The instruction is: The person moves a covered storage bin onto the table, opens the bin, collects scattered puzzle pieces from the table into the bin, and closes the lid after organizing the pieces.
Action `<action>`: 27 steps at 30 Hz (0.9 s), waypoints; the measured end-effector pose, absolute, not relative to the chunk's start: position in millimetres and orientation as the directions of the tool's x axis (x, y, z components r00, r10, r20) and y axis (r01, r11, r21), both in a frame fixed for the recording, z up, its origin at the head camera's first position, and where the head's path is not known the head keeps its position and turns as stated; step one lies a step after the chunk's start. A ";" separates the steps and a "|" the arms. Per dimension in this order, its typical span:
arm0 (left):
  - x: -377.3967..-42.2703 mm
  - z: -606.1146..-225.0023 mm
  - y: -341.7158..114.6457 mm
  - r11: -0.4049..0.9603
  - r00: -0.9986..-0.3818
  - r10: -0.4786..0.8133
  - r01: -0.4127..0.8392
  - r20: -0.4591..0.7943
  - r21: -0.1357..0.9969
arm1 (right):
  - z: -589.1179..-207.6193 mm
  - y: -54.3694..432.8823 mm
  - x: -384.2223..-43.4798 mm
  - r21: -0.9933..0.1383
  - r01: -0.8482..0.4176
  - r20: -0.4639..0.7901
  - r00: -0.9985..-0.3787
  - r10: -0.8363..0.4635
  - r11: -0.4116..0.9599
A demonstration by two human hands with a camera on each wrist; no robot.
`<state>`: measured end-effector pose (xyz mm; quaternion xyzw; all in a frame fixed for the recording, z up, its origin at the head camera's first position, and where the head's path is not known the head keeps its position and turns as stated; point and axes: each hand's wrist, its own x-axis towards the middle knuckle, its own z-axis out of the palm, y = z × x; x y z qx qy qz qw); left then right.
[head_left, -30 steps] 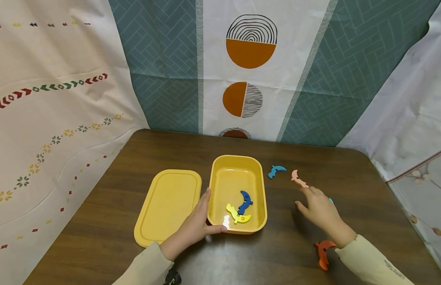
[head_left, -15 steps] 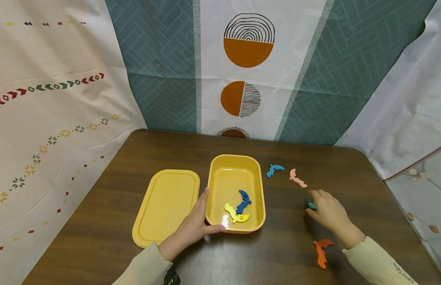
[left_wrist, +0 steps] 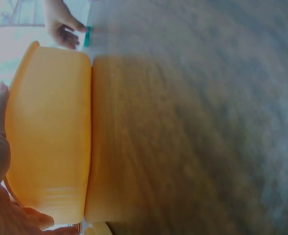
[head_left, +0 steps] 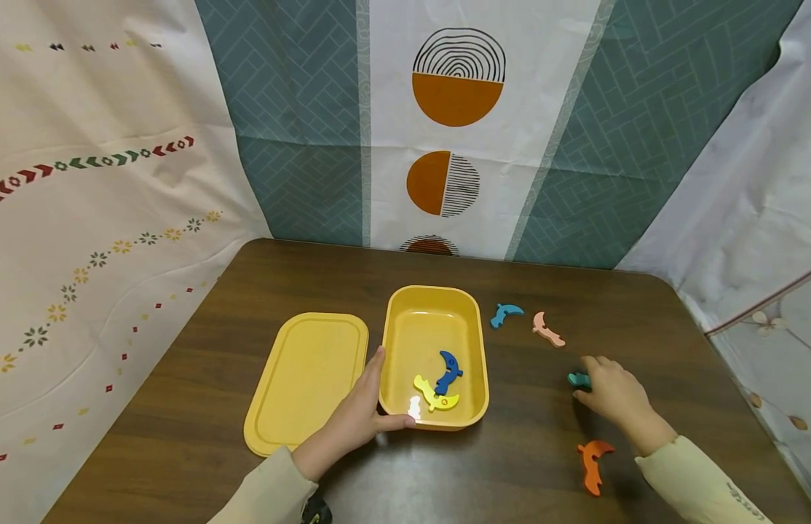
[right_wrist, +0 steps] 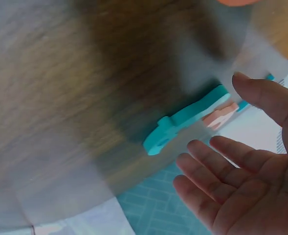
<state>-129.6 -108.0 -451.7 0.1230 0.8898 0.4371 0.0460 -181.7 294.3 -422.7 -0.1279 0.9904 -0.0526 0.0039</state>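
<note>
Looks like glossy, smooth plastic on the yellow container (head_left: 430, 331) touched by the left hand (head_left: 356, 413). Seems smooth and matt on the teal piece (right_wrist: 185, 117) beside the right hand (head_left: 615, 393), wood-grained on the tabletop (head_left: 504, 473) beneath.

Perhaps home: table (head_left: 484, 473), patterned cloths (head_left: 301, 109)

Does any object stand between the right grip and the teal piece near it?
Nothing visible does: the teal piece lies close by the right grip, and the orange piece lies nearer the head camera, outside that gap.
</note>
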 end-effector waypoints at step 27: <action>-129.3 -453.1 -106.8 0.581 -0.966 0.257 0.176 0.026 0.794 | -435.7 303.9 -188.1 -0.122 -0.285 0.060 -0.958 -0.279 0.951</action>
